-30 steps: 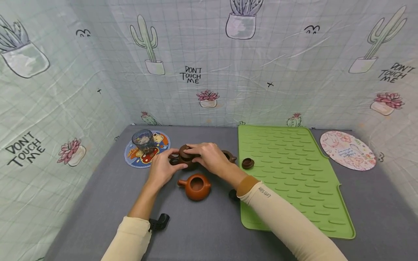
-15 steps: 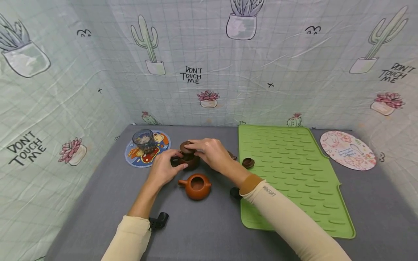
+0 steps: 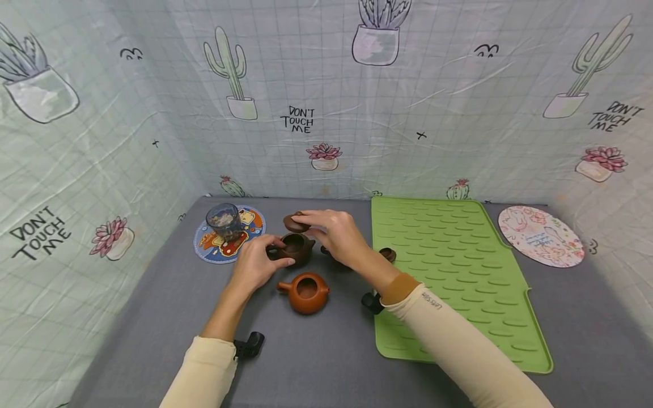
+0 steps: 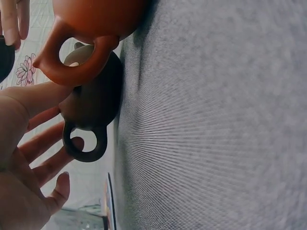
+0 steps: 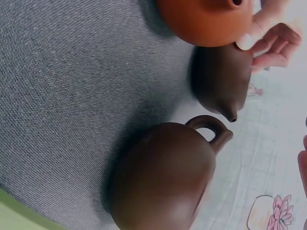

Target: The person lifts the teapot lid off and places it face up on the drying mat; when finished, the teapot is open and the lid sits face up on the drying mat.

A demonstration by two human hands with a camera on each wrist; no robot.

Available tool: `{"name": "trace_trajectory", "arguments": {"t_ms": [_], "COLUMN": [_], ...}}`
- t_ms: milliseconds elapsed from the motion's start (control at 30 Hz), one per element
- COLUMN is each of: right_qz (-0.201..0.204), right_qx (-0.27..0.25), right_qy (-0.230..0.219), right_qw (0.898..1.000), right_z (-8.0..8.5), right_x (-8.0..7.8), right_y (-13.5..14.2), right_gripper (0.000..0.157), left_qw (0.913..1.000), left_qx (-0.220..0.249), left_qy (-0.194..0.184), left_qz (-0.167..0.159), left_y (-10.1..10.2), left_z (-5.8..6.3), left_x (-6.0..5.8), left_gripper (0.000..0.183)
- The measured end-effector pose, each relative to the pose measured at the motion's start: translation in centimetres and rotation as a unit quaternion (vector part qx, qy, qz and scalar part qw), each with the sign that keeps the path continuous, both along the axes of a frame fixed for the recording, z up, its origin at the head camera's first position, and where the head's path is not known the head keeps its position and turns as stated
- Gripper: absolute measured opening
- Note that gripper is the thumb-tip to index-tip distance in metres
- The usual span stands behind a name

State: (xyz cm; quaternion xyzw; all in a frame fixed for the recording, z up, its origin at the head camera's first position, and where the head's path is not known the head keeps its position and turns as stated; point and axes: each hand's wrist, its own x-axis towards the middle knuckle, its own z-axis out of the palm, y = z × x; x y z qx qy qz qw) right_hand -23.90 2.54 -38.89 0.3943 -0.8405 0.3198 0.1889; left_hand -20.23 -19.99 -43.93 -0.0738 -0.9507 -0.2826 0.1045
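Left hand (image 3: 254,263) grips dark teapot (image 3: 299,255) at nine o'clock, right hand (image 3: 338,234) pinches lid (image 3: 293,223) above; likely brittle clay, best held by handle (image 4: 86,156).

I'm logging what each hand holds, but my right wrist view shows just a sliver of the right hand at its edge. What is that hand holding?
Observer: The head view shows the right hand holding a brown lid.
Operator: And the dark teapot that the left hand holds: is it covered?
Observer: No, from above its round mouth shows uncovered.
Operator: I can see only the side of the orange teapot. Does it have a lid on?
Observer: No, in the head view its mouth is open too.
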Motion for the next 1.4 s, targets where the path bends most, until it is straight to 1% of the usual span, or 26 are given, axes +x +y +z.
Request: {"name": "trace_trajectory", "arguments": {"t_ms": [100, 200, 400, 467, 633, 867, 933, 1033, 1133, 1400], "right_qz": [-0.010, -0.021, -0.012, -0.009, -0.027, -0.040, -0.042, -0.042, -0.043, -0.056], "right_qx": [-0.013, -0.027, -0.077, -0.093, -0.122, -0.151, -0.161, -0.170, -0.176, -0.195], "right_qy": [-0.004, -0.020, -0.084, -0.095, -0.099, -0.133, -0.136, -0.131, -0.128, -0.154], "right_qw": [1.000, 0.999, 0.993, 0.991, 0.987, 0.979, 0.977, 0.976, 0.975, 0.967], "right_z": [0.3, 0.7, 1.1, 1.2, 1.5, 2.1, 2.3, 2.4, 2.5, 2.6], "right_x": [0.0, 0.1, 0.1, 0.1, -0.1, -0.3, -0.3, -0.5, -0.7, -1.0], "right_y": [0.4, 1.0, 2.3, 2.7, 3.8, 5.3, 5.8, 6.6, 7.4, 9.3], "right_gripper": [0.042, 0.042, 0.039, 0.038, 0.038, 0.043, 0.040, 0.029, 0.023, 0.026], "left_qw": [1.0000, 1.0000, 0.9999, 0.9999, 1.0000, 0.9999, 0.9999, 0.9999, 0.9999, 0.9999], "left_qx": [0.001, 0.004, 0.008, 0.007, 0.003, 0.002, 0.002, 0.002, 0.001, -0.004], "left_qy": [-0.005, -0.005, -0.007, -0.008, -0.008, -0.009, -0.012, -0.014, -0.011, -0.008], "left_qz": [0.004, 0.004, 0.004, 0.004, 0.002, 0.009, 0.009, 0.008, 0.007, 0.008], "left_y": [0.0, 0.1, 0.1, 0.0, 0.0, 0.0, 0.0, 0.0, 0.0, -0.1], "left_z": [0.0, 0.0, -0.1, -0.1, -0.1, 0.0, 0.0, 0.0, 0.0, 0.1], "left_x": [0.0, -0.1, -0.1, 0.0, 0.0, 0.1, 0.2, 0.2, 0.1, 0.0], "left_gripper": [0.039, 0.038, 0.038, 0.038, 0.039, 0.038, 0.038, 0.039, 0.039, 0.038]}}
